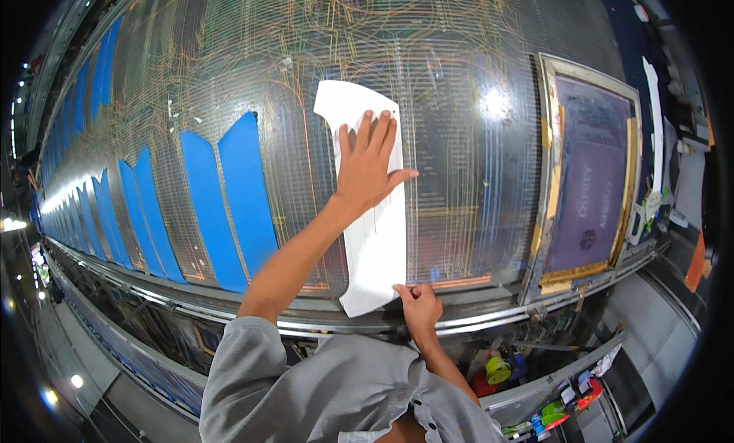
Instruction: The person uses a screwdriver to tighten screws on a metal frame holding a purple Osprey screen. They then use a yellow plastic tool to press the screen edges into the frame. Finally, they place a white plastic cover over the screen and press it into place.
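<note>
A long white cut panel (382,248), with a flared, curved far end and a notched near end, lies lengthwise on the dark, line-covered table (466,183). My left hand (370,164) rests flat on its upper half, fingers spread and pointing away from me, the thumb reaching past the panel's right edge. At the near right corner my right hand (420,305) pinches the panel's edge between thumb and fingers. The panel's near tip overhangs the table's front rail. Whether it is cloth or a stiffer sheet I cannot tell.
Several blue cut panels (245,198) lie in pairs along the table to the left. A framed printing screen (589,175) with purple mesh and taped borders sits at the right. Metal rails (489,309) run along the front edge. A lower shelf holds a yellow-green container (498,369).
</note>
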### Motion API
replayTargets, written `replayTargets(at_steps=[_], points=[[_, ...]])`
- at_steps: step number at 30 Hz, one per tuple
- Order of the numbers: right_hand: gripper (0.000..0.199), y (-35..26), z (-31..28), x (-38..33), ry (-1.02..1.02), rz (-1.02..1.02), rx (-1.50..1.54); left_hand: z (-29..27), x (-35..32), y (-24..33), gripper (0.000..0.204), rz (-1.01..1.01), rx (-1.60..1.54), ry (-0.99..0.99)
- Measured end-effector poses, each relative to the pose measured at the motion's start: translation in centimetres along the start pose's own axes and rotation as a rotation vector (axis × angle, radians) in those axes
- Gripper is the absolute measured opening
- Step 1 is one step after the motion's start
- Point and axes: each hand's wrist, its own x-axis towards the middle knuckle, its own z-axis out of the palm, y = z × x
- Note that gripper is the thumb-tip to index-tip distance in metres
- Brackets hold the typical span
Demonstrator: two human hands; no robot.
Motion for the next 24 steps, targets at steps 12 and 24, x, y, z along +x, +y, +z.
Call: replayTargets(at_steps=[12, 24], points=[[0.041, -1.0, 0.6, 3.7, -0.052, -0.141, -0.085, 1.0, 4.2, -4.1, 0.107, -0.109, -0.150, -0.090], [0.038, -1.6, 0.6, 5.8, -0.087, -0.163, -0.073, 2.9, 5.3, -4.9, 0.110, -0.152, -0.116, -0.155]])
